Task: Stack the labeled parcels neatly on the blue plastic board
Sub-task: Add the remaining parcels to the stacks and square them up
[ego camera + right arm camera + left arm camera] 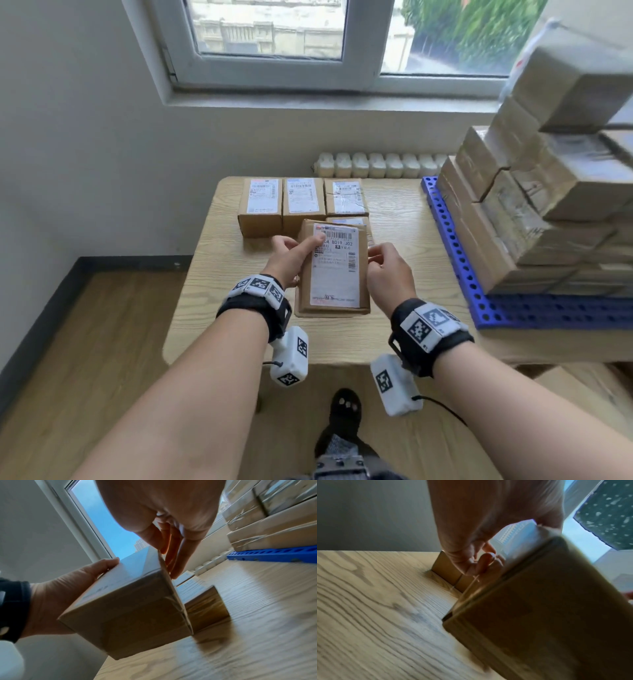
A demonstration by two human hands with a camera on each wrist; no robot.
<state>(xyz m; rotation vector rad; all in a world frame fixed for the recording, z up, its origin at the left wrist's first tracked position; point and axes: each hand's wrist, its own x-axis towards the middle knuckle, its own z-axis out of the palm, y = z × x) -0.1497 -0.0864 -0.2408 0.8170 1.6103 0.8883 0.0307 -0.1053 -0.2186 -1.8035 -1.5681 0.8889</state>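
A brown cardboard parcel [334, 270] with a white shipping label hangs just above the wooden table [212, 308], between both hands. My left hand [294, 253] grips its left side, thumb lying on the label. My right hand [378, 257] holds its right side, thumb at the top edge and fingers down the side wall. The right wrist view shows the parcel [128, 608] lifted, with the right hand [164, 559] and the left hand [60, 595] on it. The blue perforated board [455, 246] lies to the right, carrying a tall stack of parcels [548, 205].
Three labeled parcels [305, 200] stand in a row at the table's far edge, and another [347, 221] sits partly hidden behind the held one. A white radiator [376, 164] and a window are beyond. The stack leans out over the board's near side.
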